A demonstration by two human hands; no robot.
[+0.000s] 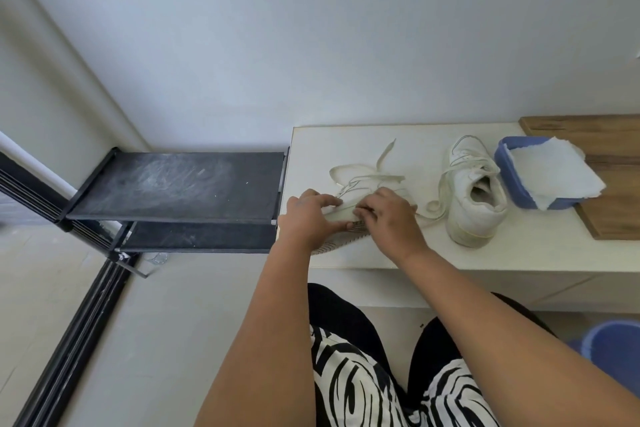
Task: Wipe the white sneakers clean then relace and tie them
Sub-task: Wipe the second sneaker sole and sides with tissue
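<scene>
Head view shows both hands on the near sneaker, which lies tipped on its side at the left end of the bench, its ridged sole edge facing the camera. The left hand steadies it from the left, index finger stretched along the upper and thumb lying beneath. The right hand has its fingers curled down over the lace area; its grip looks narrow, probably pinching a lace, but the knuckles hide the fingertips. Loose lace loops and one free end stick up behind the hands, so I judge this the relacing step on this shoe. Next likely calls for drawing the lace taut through an eyelet without twisting it.

The second sneaker stands just to the right, heel toward the camera, laces slack and untied. Beside it sits a blue tub with a paper towel draped over it. Eyelets are too small to make out.
</scene>
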